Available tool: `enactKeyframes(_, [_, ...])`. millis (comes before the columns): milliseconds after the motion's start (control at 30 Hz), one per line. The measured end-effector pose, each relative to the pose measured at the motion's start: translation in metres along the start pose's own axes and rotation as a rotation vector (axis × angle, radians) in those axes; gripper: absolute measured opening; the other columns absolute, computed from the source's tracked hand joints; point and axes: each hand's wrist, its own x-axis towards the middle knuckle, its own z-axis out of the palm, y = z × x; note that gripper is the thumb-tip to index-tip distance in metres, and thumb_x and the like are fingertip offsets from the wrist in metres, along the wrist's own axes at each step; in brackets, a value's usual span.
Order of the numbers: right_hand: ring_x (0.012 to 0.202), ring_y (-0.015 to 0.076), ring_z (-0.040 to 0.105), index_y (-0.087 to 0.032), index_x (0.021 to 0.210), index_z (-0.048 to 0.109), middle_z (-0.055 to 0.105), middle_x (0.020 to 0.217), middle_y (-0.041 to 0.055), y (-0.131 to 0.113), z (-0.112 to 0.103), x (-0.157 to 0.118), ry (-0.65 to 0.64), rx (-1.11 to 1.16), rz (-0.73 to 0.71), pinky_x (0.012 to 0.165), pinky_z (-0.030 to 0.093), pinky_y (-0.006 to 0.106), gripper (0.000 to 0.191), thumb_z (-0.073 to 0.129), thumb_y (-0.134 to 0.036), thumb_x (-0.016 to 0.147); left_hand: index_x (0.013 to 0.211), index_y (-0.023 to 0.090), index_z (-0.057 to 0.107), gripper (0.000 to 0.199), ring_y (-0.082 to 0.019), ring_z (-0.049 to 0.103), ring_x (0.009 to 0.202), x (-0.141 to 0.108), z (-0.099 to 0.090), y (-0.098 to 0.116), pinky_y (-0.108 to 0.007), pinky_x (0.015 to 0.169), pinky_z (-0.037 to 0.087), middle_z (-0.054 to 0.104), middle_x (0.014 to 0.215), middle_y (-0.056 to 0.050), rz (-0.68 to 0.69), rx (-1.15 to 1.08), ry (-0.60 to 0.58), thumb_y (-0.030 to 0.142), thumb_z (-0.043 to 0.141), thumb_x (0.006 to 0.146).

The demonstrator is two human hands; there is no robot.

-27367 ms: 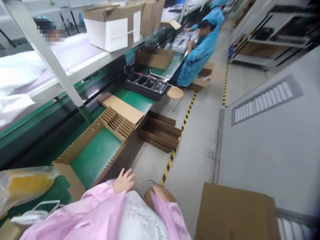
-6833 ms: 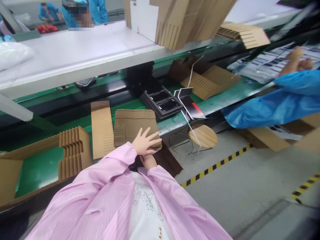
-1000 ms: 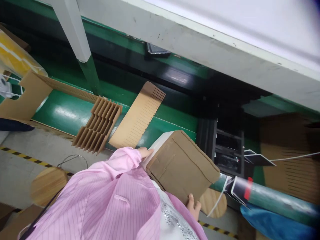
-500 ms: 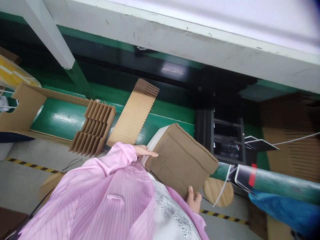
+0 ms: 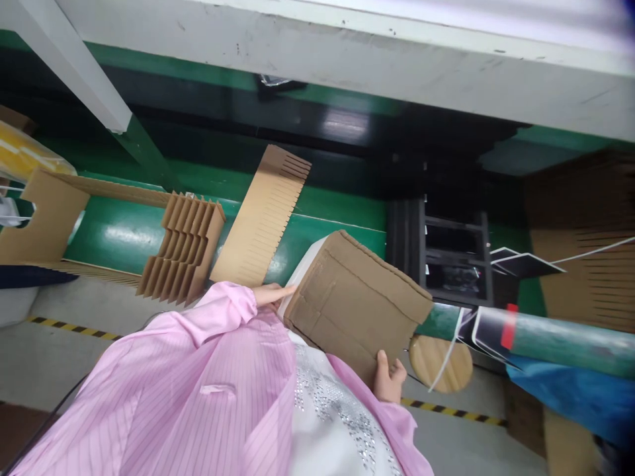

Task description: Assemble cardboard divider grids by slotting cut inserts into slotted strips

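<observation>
A brown cardboard box (image 5: 360,301) with creased flaps and a white left side (image 5: 303,274) is tilted against my body at the bench's front edge. My left hand (image 5: 270,294) holds it at its left end, one finger stretched along the white side; the other fingers are mostly hidden. At the lower right corner, my right hand (image 5: 388,378) grips the box, the thumb on the brown face and part of the fingers out of sight. Just left of the box lies a slotted cardboard strip (image 5: 260,215). Beyond it stands an assembled cardboard divider (image 5: 181,248).
A green bench (image 5: 124,228) carries a long slotted cardboard frame (image 5: 54,211) at left. Black trays (image 5: 451,254) stand to the right, near white-edged black panels (image 5: 526,259) and blue plastic (image 5: 570,390). A wooden stool (image 5: 441,362) is below. A white beam (image 5: 322,46) crosses overhead.
My left finger has drawn back from the brown face to the white side. The box sits slightly farther up and left in view; the camera has shifted a little too.
</observation>
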Motion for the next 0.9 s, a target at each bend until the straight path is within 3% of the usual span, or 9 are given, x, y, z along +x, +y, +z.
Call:
enactKeyframes(67, [0.122,0.0367,0.043,-0.007,0.122,0.045,0.048,0.124,0.0244,-0.013,-0.001,-0.007,0.168,-0.065,-0.316,0.102,0.033,0.054,0.083,0.057,-0.064,0.063,0.071,0.016,0.056,0.061,-0.011,0.053,0.061,-0.005,0.002,-0.010,-0.024,0.062,0.044,0.057,0.065,0.001,-0.041,-0.102,0.006,0.077,0.056,0.066])
enactKeyframes(133, [0.125,0.0348,0.041,-0.009,0.120,0.046,0.048,0.124,0.0237,-0.036,0.002,-0.024,0.235,-0.144,-0.766,0.105,0.031,0.054,0.069,0.062,-0.052,0.069,0.067,0.015,0.055,0.057,-0.011,0.052,0.057,-0.006,0.006,-0.020,-0.025,0.061,0.043,0.056,0.060,0.001,-0.080,-0.156,0.060,0.072,0.057,0.071])
enactKeyframes(200, [0.127,0.0304,0.042,-0.015,0.119,0.048,0.051,0.123,0.0184,-0.065,0.014,-0.048,0.057,-0.162,-1.143,0.105,0.031,0.052,0.051,0.060,-0.041,0.077,0.063,0.015,0.054,0.051,-0.010,0.050,0.054,-0.004,0.013,-0.026,-0.025,0.060,0.043,0.054,0.055,0.002,-0.106,-0.161,0.095,0.065,0.060,0.074])
enactKeyframes(300, [0.136,0.0307,0.030,-0.021,0.118,0.051,0.045,0.135,0.0135,-0.102,0.044,-0.087,-0.276,-0.275,-1.444,0.108,0.024,0.056,0.038,0.053,-0.037,0.084,0.059,0.015,0.053,0.045,-0.009,0.048,0.050,-0.001,0.022,-0.032,-0.025,0.058,0.042,0.051,0.051,0.003,-0.096,-0.160,0.098,0.055,0.064,0.077])
enactKeyframes(400, [0.143,0.0322,0.013,-0.025,0.128,0.051,0.036,0.146,0.0110,-0.118,0.073,-0.109,-0.384,-0.471,-1.443,0.109,0.019,0.057,0.041,0.046,-0.034,0.087,0.057,0.015,0.051,0.043,-0.008,0.044,0.047,-0.002,0.028,-0.034,-0.024,0.055,0.041,0.047,0.048,0.005,-0.064,-0.174,0.114,0.050,0.065,0.079])
enactKeyframes(533, [0.144,0.0313,0.005,-0.026,0.138,0.046,0.028,0.153,0.0078,-0.118,0.085,-0.115,-0.390,-0.620,-1.337,0.111,0.015,0.057,0.049,0.038,-0.030,0.089,0.058,0.016,0.049,0.037,-0.008,0.045,0.047,-0.003,0.033,-0.034,-0.023,0.056,0.043,0.046,0.048,0.005,-0.032,-0.189,0.149,0.040,0.065,0.081])
enactKeyframes(800, [0.145,0.0300,0.002,-0.020,0.143,0.039,0.031,0.152,0.0081,-0.135,0.095,-0.118,-0.379,-0.568,-1.293,0.112,0.012,0.057,0.052,0.027,-0.033,0.094,0.063,0.014,0.052,0.027,-0.009,0.045,0.048,-0.005,0.025,-0.014,-0.024,0.054,0.044,0.045,0.047,0.004,0.006,-0.164,0.198,0.023,0.056,0.087])
enactKeyframes(900, [0.144,0.0310,-0.001,-0.021,0.141,0.040,0.029,0.152,0.0080,-0.143,0.098,-0.110,-0.438,-0.518,-1.256,0.112,0.009,0.061,0.052,0.026,-0.039,0.095,0.060,0.014,0.050,0.028,-0.008,0.045,0.047,-0.007,0.017,-0.005,-0.022,0.054,0.044,0.046,0.047,0.003,0.008,-0.144,0.178,0.019,0.054,0.088])
